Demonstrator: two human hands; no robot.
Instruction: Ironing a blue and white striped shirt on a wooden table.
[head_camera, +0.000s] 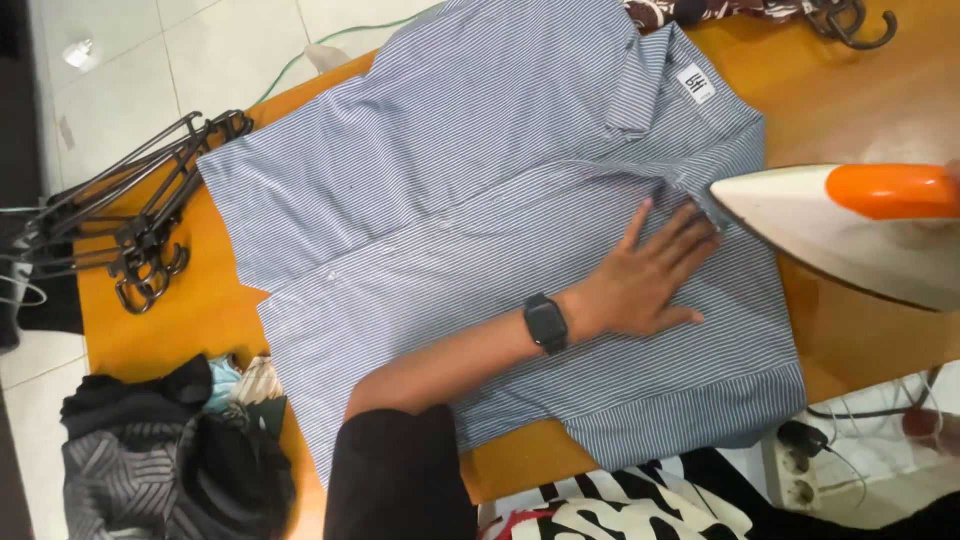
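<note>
On the orange worktop (840, 90), a striped cotton shirt (480, 200) lies flat.
Left hand (640, 280) presses it, fingers spread; the right hand, barely visible, grips the wedge-shaped iron (850, 225), tip pointing toward the collar.

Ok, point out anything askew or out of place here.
Black hangers lie in a tangled heap half off the orange board's left edge. The striped shirt lies flat under the left hand; nothing looks spilled or damaged.
</note>
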